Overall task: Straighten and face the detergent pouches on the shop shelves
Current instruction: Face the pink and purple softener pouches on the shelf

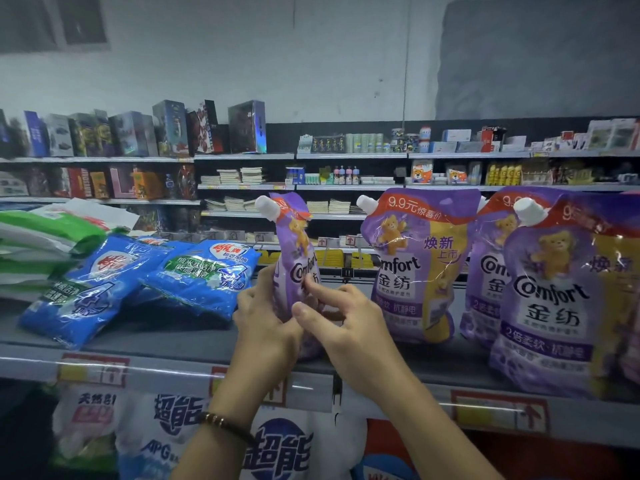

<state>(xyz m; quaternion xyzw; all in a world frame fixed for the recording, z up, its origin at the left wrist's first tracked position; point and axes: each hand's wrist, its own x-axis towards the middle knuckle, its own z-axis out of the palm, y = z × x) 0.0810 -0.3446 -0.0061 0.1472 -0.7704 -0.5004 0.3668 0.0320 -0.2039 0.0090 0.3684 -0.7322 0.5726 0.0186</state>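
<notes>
Fingers (318, 287): the right forefinger and thumb lie low on the front of the purple pouch (294, 251) and pinch it near its right edge. The other right fingers are curled in beside them.
Left fingers: curled round the pouch's left edge, their tips hidden behind it.
Pouch: upright between the two hands and turned partly edge-on, so its printed face looks narrow. Its white cap (267, 206) is at the top left. Its lower end reaches down to the front of the shelf (166, 337) and is mostly hidden by the hands.
Left hand (263, 320): held against the pouch's left side with the back of the hand toward the camera. The forearm rises from below, with a dark bead bracelet (225, 424) on the wrist.
Right hand (349, 323): just right of the pouch, knuckles up, with the forearm coming in from the lower right.
Standing pouches (412, 271): three more of the same kind stand upright to the right on the same shelf, faces forward. The two farthest right overlap.
Blue bags (204, 271): these lie tilted on the shelf to the left of the hands.
Green bags (41, 237): stacked flat at the far left.
Lower bags (277, 445): white and blue, under the shelf edge and behind the forearms.
</notes>
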